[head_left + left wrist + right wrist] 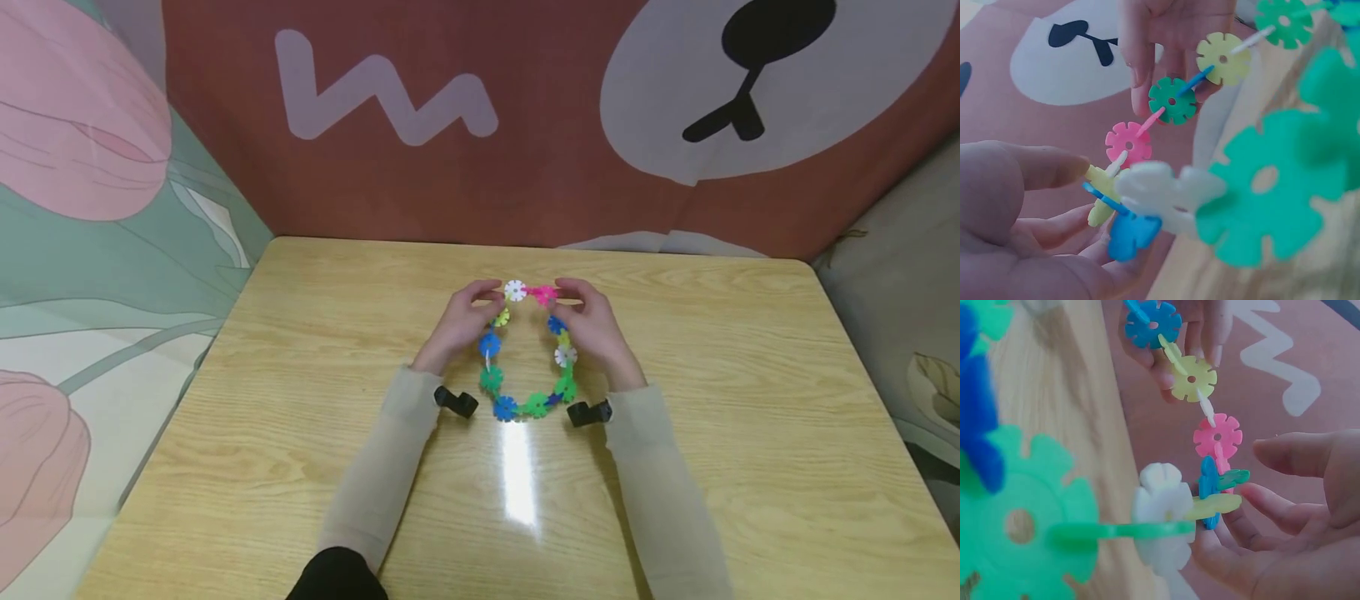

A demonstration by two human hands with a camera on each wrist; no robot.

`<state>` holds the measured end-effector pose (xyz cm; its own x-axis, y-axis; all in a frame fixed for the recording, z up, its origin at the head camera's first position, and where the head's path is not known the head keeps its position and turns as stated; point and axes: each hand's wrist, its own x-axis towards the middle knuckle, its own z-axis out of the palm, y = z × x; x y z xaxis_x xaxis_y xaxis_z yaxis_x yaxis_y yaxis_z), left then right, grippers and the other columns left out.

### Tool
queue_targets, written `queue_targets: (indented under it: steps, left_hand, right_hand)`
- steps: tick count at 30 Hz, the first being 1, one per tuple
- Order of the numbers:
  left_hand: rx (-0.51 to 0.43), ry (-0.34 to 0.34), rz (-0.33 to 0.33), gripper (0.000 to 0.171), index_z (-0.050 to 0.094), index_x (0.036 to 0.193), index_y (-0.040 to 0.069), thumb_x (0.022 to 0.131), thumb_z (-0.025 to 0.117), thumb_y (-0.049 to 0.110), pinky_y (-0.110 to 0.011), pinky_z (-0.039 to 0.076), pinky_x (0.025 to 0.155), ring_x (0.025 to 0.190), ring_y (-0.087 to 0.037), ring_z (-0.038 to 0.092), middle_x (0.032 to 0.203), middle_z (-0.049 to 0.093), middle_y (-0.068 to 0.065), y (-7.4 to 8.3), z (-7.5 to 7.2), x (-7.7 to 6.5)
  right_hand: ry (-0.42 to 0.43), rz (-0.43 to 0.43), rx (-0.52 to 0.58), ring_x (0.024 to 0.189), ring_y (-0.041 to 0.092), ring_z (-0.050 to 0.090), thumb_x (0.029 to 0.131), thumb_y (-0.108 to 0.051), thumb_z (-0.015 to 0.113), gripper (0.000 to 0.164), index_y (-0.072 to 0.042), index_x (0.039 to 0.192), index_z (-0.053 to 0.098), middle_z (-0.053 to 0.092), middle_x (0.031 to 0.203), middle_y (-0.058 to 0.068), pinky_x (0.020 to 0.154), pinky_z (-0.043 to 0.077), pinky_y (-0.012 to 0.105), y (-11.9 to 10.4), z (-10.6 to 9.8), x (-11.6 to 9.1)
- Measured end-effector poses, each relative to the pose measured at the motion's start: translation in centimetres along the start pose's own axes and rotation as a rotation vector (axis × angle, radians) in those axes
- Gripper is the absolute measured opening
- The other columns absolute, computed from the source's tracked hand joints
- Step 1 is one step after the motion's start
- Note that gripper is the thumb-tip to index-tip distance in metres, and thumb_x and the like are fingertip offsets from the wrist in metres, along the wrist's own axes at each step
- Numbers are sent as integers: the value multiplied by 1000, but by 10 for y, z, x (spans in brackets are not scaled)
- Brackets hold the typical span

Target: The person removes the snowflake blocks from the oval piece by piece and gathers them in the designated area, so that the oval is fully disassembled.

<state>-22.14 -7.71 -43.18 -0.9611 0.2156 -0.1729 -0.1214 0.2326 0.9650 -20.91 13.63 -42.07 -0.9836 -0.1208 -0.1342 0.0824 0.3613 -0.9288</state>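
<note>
A ring of slotted plastic snowflake discs point(536, 406), joined edge to edge in blue, green, yellow, white and pink, is held between both hands over the table. My left hand point(459, 323) grips its far left part; in the left wrist view the thumb and fingers pinch a yellow disc point(1101, 178) beside a blue disc point(1130, 234). At the far right my right hand point(596, 325) holds the ring with fingers curled under a blue disc point(1209, 487) and a green disc point(1234, 479), its thumb apart from them. Between the hands run white and pink discs point(1217, 436).
The wooden table point(300, 350) meets a reddish-brown printed wall covering point(525, 192) at its far edge. A leaf-and-petal patterned cloth point(112, 250) hangs along the left side. Small black wrist cameras point(455, 402) sit on both sleeves.
</note>
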Motion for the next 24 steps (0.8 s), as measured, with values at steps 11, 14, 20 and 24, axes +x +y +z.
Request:
queue_targets:
  steps: [11, 14, 20, 24]
  left_hand:
    - [-79, -66, 35, 43, 50, 135, 10, 96, 60, 24, -52, 50, 89, 91, -40, 62, 124, 57, -10, 13, 8, -9]
    - [-101, -69, 42, 40, 51, 131, 8, 96, 61, 23, -54, 49, 84, 83, -37, 60, 120, 62, -10, 14, 10, -9]
    - [-105, -66, 47, 41, 54, 126, 7, 93, 65, 28, -45, 45, 71, 70, -23, 58, 109, 68, -6, 16, 12, -9]
    - [-114, -62, 39, 36, 58, 120, 8, 92, 67, 28, -44, 46, 72, 72, -29, 60, 103, 69, -3, 16, 11, -10]
  right_hand:
    - [8, -77, 10, 111, 28, 55, 97, -26, 59, 44, -8, 136, 51, 55, 127, 13, 86, 49, 33, -13, 8, -7]
    - [15, -61, 57, 108, 25, 55, 96, -23, 60, 42, -6, 133, 54, 56, 124, 13, 86, 48, 30, -16, 12, -7]
    - [-11, -23, 121, 100, 22, 58, 97, -23, 58, 34, -2, 125, 57, 58, 119, 12, 90, 47, 33, -17, 16, -6]
    - [-44, -37, 119, 100, 24, 61, 99, -24, 54, 32, 0, 120, 59, 60, 115, 14, 93, 48, 36, -18, 16, -7]
